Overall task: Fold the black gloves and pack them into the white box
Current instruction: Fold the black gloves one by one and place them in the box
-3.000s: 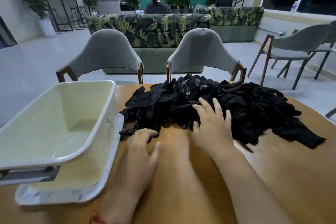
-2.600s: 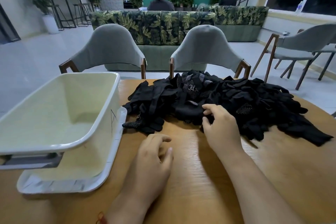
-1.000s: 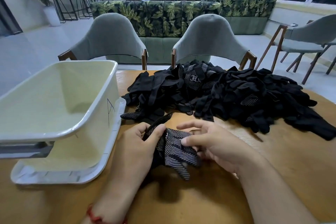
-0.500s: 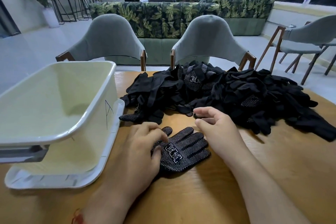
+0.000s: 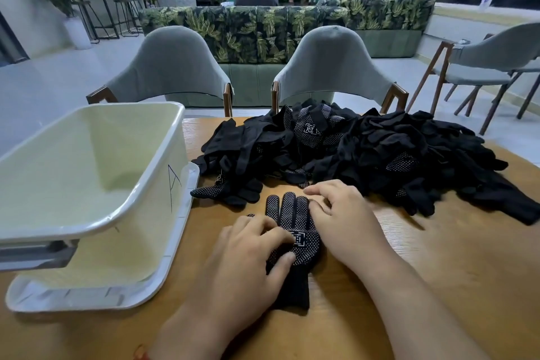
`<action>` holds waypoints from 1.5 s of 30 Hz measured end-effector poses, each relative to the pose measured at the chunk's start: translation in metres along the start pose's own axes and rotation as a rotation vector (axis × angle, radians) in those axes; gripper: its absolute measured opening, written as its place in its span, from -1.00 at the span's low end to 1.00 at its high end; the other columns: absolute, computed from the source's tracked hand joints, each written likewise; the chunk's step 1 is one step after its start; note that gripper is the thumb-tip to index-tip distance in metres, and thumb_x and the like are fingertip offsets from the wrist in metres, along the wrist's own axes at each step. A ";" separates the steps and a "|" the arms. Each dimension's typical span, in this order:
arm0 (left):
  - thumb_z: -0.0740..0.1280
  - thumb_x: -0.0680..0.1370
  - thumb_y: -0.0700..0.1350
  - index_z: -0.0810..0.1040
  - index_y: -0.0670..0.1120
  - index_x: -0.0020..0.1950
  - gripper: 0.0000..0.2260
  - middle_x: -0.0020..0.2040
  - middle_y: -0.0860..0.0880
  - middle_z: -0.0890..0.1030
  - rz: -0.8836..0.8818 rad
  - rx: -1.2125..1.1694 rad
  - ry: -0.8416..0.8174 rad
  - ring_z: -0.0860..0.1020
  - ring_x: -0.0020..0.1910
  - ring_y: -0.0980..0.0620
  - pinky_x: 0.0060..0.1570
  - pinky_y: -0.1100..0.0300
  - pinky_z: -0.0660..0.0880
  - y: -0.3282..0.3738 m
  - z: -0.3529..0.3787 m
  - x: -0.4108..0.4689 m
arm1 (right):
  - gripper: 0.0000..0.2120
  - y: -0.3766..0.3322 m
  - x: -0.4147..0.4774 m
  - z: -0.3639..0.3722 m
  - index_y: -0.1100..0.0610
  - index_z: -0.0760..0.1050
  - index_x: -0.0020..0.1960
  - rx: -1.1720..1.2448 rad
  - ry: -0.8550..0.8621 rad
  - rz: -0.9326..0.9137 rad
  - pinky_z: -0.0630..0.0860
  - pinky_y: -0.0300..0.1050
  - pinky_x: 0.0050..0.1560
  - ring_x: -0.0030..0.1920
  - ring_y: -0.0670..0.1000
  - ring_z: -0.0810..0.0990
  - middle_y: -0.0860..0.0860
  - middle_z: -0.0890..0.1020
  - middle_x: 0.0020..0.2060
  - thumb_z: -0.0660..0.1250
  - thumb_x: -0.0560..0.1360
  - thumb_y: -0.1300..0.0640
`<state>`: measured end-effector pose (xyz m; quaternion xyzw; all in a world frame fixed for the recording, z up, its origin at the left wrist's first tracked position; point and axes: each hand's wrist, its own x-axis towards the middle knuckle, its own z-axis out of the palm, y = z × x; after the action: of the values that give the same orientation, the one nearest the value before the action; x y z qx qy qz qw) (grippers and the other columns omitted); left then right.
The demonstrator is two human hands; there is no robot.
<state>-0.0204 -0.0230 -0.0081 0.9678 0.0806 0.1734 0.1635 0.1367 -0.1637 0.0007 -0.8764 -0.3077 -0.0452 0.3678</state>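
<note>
Black knit studded with white grip dots: one glove (image 5: 292, 222) is lying flat on the wooden table (image 5: 438, 286), dotted side up and fingers pointing away from the person. It is lying just in front of the heaped pile of black gloves (image 5: 380, 155) and to the right of the white box (image 5: 152, 228), which is sitting on its lid (image 5: 87, 298) with nothing showing inside. The left hand (image 5: 248, 257) is pressing down on the glove's palm, fingers lightly bent beside the printed logo and thumb lying on top of the fabric, pinning rather than gripping. The right hand (image 5: 342, 219) is touching the glove's right edge beside its fingers; whether it is pinching the cloth or only resting against it cannot be told. Judging by how it is draping, the glove is looking light, thin and limp, unlikely to be holding a crease unaided, with the dots probably giving some grab. A fold is likely calling for one hand anchoring the cuff while the other is taking the fingertips back over the palm
</note>
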 end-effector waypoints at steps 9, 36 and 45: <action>-0.26 0.61 0.40 -0.16 0.36 0.68 -0.39 0.69 0.27 -0.24 -0.076 0.085 -0.264 -0.36 0.62 0.27 0.61 0.08 -0.38 0.008 0.003 -0.002 | -0.50 -0.016 0.050 0.016 0.10 0.54 0.44 -0.350 0.000 -0.109 0.39 -0.05 0.32 0.30 0.12 0.45 -0.01 0.55 0.35 0.01 0.62 0.12; 0.01 0.69 0.35 -0.03 0.33 0.69 -0.43 0.71 0.25 -0.17 0.038 0.009 -0.299 -0.35 0.65 0.22 0.62 -0.06 -0.38 0.024 -0.005 -0.008 | -0.85 -0.086 0.095 -0.077 -0.01 0.60 -0.08 0.182 0.238 -0.144 0.56 -0.23 0.07 -0.02 -0.07 0.65 -0.08 0.70 -0.06 0.56 0.50 0.01; 0.05 0.67 0.35 0.02 0.32 0.68 -0.41 0.73 0.21 -0.10 0.042 0.007 -0.253 -0.28 0.67 0.18 0.65 0.00 -0.28 0.013 -0.002 -0.012 | -0.81 -0.089 0.095 -0.070 0.11 0.71 0.17 0.540 0.036 -0.176 0.69 -0.02 0.08 -0.07 0.01 0.76 0.05 0.79 -0.10 0.46 0.61 0.30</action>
<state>-0.0313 -0.0375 -0.0053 0.9840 0.0398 0.0528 0.1652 0.1720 -0.1143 0.1353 -0.7156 -0.3770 -0.0091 0.5880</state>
